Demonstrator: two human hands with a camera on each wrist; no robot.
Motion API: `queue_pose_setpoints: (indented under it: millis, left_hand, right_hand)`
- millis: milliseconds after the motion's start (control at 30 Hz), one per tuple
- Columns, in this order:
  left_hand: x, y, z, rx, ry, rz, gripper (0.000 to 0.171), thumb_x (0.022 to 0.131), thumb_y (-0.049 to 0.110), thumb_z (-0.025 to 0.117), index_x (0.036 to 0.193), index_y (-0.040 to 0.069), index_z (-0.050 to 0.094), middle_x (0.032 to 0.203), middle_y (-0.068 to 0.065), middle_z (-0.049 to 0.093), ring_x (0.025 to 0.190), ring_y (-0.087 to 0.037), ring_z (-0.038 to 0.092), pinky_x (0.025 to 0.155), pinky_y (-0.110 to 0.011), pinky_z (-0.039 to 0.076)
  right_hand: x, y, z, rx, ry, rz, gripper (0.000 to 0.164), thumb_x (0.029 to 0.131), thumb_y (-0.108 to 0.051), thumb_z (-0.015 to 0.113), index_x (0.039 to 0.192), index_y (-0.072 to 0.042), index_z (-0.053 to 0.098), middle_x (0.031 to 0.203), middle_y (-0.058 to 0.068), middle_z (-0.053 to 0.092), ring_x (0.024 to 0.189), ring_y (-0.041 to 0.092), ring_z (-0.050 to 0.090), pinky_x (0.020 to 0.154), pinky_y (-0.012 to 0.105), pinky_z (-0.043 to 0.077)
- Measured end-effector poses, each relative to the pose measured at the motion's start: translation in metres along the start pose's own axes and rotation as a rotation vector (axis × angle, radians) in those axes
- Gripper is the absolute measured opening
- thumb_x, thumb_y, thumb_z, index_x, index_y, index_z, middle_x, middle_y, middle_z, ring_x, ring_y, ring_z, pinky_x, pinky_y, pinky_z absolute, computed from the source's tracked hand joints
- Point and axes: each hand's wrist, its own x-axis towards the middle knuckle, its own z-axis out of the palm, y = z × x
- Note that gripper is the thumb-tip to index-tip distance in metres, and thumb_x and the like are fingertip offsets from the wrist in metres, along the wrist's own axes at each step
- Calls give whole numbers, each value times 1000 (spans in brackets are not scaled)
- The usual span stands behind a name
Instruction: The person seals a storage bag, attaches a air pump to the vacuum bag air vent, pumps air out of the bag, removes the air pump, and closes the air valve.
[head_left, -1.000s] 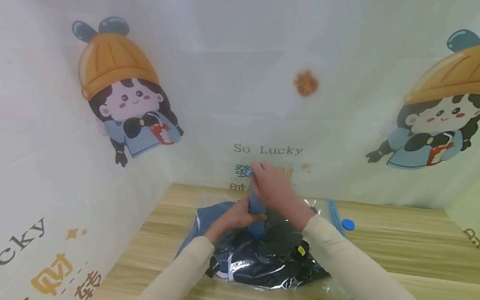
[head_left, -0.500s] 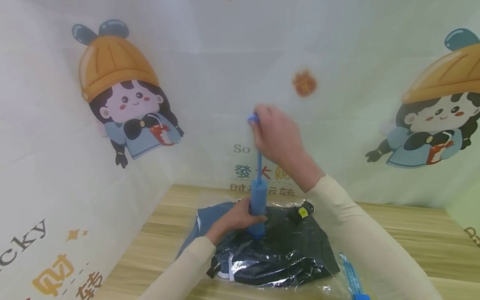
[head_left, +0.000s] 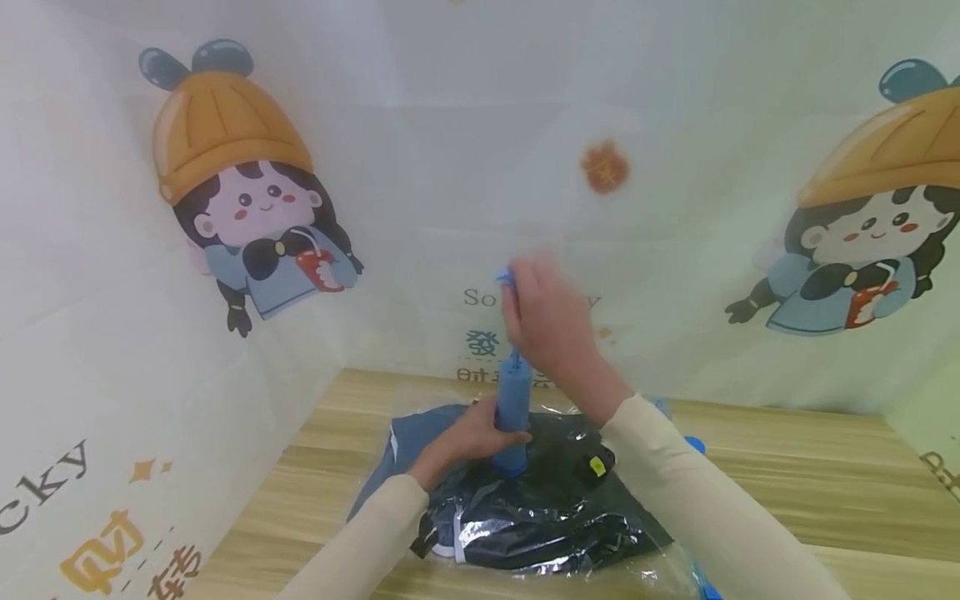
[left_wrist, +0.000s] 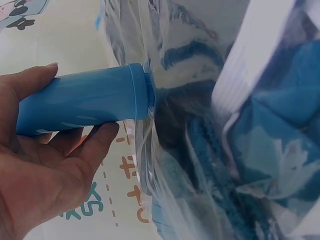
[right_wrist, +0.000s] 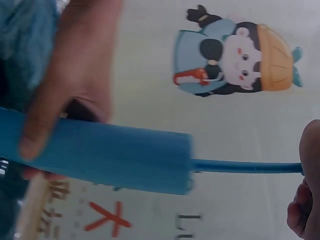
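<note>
Gripping a blue plastic cylindrical pump point(head_left: 513, 404) in the curled left hand point(head_left: 474, 431), upright on a clear plastic bag point(head_left: 525, 546) of dark fabric point(head_left: 551, 492), and its partly raised handle point(head_left: 506, 277) in the closed right hand point(head_left: 553, 325) — already seated, apparently mid-pumping, with flattening left.

Just left of the grip of the right hand point(head_left: 551, 321), we read “So” point(head_left: 480, 297) on the back wall point(head_left: 435, 183), with “y” point(head_left: 595, 302) to the grip's right and green “發” point(head_left: 482, 342) below left. Far left of the left hand's grip point(head_left: 477, 429), we read “cky” point(head_left: 45, 486), “财” point(head_left: 103, 552) and “转” point(head_left: 176, 571) on the side wall point(head_left: 82, 317). The right wrist view gave us red “大” point(right_wrist: 107, 218) left of the right hand's grip.
</note>
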Motion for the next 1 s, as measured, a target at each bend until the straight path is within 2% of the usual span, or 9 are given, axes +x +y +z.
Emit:
queue_pose_setpoints:
  millis: [133, 300, 567, 1000]
  left_hand:
    - [1, -4, 1, 3, -5, 23, 48, 90, 20, 77, 129, 1, 56, 113, -10, 67, 110, -33, 64, 96, -49, 50]
    - [2, -5, -1, 20, -8, 62, 57, 89, 20, 77, 137, 3, 52, 121, -11, 65, 114, -32, 62, 98, -47, 49]
    - [1, -7, -2, 31, 5, 102, 61, 88, 19, 78, 140, 1, 50, 130, -15, 62, 118, -33, 61, 99, -47, 48]
    - [0, -7, -3, 10, 1, 120, 63, 87, 18, 78, 142, 4, 50, 129, -11, 63, 116, -28, 63, 98, -41, 49]
  right_hand:
    - [-27, 2, 19, -2, -53, 11, 10, 104, -15, 52, 103, -5, 54, 81, 3, 39, 53, 14, 40, 40, 27, 34]
    - [-49, 2, 32, 25, -54, 6, 9, 103, -14, 53, 100, -5, 54, 76, 2, 37, 49, 13, 36, 39, 27, 31]
    - [-62, 4, 41, 84, -83, 3, 7, 102, -11, 57, 103, -5, 54, 79, 2, 38, 54, 13, 36, 43, 27, 34]
    - [-70, 11, 47, 131, -118, -26, 11, 101, -12, 56, 109, -4, 58, 84, 3, 46, 62, 16, 42, 46, 28, 39]
